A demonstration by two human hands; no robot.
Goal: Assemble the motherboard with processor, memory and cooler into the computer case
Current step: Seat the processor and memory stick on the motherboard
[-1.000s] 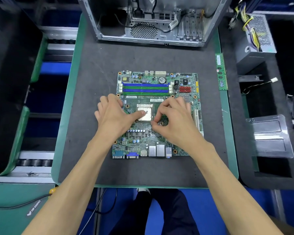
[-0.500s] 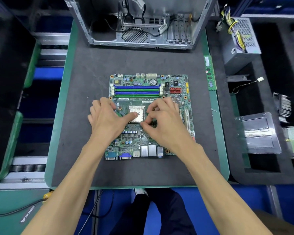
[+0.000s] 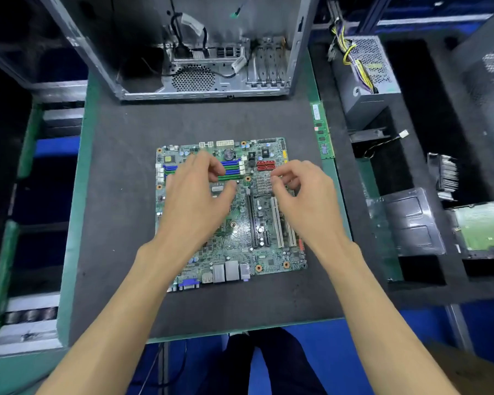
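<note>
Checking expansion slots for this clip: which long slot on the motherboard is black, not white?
The black slot is the leftmost of the long upright slots, toward the board's middle. The white slots stand to its right, nearer the right hand.

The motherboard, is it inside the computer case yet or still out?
Out. The motherboard lies flat on the dark mat, in front of the open computer case.

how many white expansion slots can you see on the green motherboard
2. One long white expansion slot stands just right of the long black slot; the second white slot lies further right, its upper part hidden under the right hand, which may also cover others.
</note>
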